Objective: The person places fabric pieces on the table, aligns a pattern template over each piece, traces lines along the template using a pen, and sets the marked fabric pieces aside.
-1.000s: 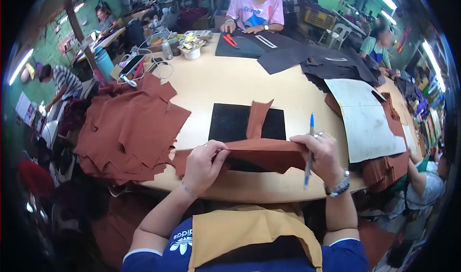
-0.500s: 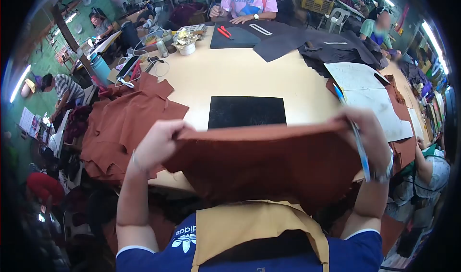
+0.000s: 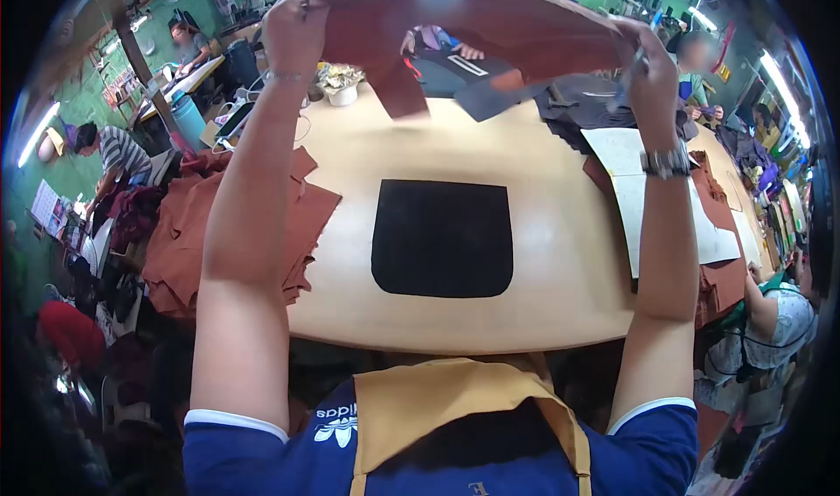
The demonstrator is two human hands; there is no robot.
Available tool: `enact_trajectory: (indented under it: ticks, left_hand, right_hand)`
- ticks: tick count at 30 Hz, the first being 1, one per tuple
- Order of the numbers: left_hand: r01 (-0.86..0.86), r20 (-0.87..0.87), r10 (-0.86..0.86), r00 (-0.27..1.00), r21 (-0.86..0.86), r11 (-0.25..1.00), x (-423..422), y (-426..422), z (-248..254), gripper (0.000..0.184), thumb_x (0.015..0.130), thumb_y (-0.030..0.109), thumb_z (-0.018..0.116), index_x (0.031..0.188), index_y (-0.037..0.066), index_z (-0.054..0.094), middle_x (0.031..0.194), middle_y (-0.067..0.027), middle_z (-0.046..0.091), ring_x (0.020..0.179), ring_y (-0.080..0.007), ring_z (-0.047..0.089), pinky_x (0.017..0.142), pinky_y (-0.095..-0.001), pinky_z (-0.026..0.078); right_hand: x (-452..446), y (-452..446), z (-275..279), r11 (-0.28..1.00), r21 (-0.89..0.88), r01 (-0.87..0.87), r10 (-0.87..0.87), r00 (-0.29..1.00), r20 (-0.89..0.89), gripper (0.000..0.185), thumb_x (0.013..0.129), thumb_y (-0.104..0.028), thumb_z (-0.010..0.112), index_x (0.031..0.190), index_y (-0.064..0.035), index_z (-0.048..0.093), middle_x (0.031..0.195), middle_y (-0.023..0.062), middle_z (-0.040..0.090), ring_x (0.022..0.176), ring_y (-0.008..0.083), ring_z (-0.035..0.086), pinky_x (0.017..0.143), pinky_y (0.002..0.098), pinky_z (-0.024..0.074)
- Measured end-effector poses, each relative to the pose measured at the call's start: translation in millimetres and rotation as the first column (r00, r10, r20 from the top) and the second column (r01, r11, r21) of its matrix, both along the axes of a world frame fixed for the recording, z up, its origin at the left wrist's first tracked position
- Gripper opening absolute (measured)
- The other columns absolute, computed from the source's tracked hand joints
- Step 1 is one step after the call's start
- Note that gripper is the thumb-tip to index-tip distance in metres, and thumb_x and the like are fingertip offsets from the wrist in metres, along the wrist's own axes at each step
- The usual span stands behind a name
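Up at the top of the view, a reddish-brown piece of leather is stretched between my raised hands, its lower edge irregular and blurred. My left hand is closed on its left end. At the right end, the fingers of my right hand grip the leather; a blurred bluish pen seems to be in that hand too. Below, a black flat panel with rounded near corners lies on the table.
Brown leather pieces are piled at the left. White pattern sheets lie over brown leather at the right, with dark leather behind. A white pot stands far left; a person's hand shows across the table.
Both hands have lifted the brown leather from near my chest up and away to the top of the view. The whole black panel now shows.
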State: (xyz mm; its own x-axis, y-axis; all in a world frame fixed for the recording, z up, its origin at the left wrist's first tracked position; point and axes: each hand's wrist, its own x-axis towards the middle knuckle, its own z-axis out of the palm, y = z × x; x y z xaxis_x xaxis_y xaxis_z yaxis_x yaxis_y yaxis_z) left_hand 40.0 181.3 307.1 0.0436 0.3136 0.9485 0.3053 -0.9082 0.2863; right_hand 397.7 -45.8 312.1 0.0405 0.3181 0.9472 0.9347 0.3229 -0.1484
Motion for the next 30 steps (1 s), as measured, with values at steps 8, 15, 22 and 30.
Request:
enact_trajectory:
  ticks: [8,15,22,30]
  left_hand:
    - [-0.012,-0.550,-0.003,0.835,-0.024,1.000,-51.9,-54.3,-200.9,0.027,0.076,0.008,0.072,0.098,0.023,0.075,0.101,0.0000,0.074,0.095,-0.0201,0.068,0.090,-0.0418,0.044]
    - [-0.099,-0.769,-0.213,0.603,-0.337,0.936,-98.4,-142.0,-296.5,0.031,0.075,0.005,0.071,0.100,0.024,0.074,0.105,0.0058,0.069,0.108,-0.0171,0.061,0.109,-0.0547,0.033]
    - [-0.128,-0.734,-0.274,0.621,-0.439,0.889,-116.2,-191.5,-291.2,0.031,0.073,0.002,0.068,0.098,0.021,0.074,0.104,0.0043,0.068,0.105,-0.0187,0.062,0.110,-0.0529,0.033]
    - [-0.067,-0.693,-0.225,0.685,-0.366,0.928,-124.2,-214.4,-295.1,0.026,0.073,0.001,0.069,0.089,0.021,0.073,0.097,0.0048,0.070,0.097,-0.0181,0.066,0.106,-0.0523,0.037]
  right_hand:
    - [-15.3,-67.8,-185.1,0.896,-0.439,-0.061,0.040,0.998,-0.058,0.022,0.082,0.003,0.069,0.100,-0.0088,0.070,0.095,0.0112,0.073,0.086,0.0284,0.072,0.074,0.0352,0.0563]
    - [-52.1,-144.6,-281.7,0.695,-0.716,-0.059,0.043,0.998,-0.041,0.024,0.071,0.003,0.070,0.092,-0.0078,0.070,0.095,0.0097,0.073,0.087,0.0298,0.069,0.075,0.0382,0.0555]
    - [-64.4,-181.5,-291.3,0.696,-0.717,-0.042,0.020,0.999,-0.039,0.023,0.070,-0.002,0.074,0.091,-0.0097,0.070,0.099,0.0061,0.073,0.089,0.0287,0.066,0.077,0.0405,0.0519]
    - [-67.6,-191.5,-291.6,0.703,-0.711,-0.010,-0.002,1.000,-0.016,0.025,0.069,-0.002,0.074,0.092,-0.0097,0.070,0.099,0.0071,0.073,0.090,0.0300,0.066,0.078,0.0408,0.0522]
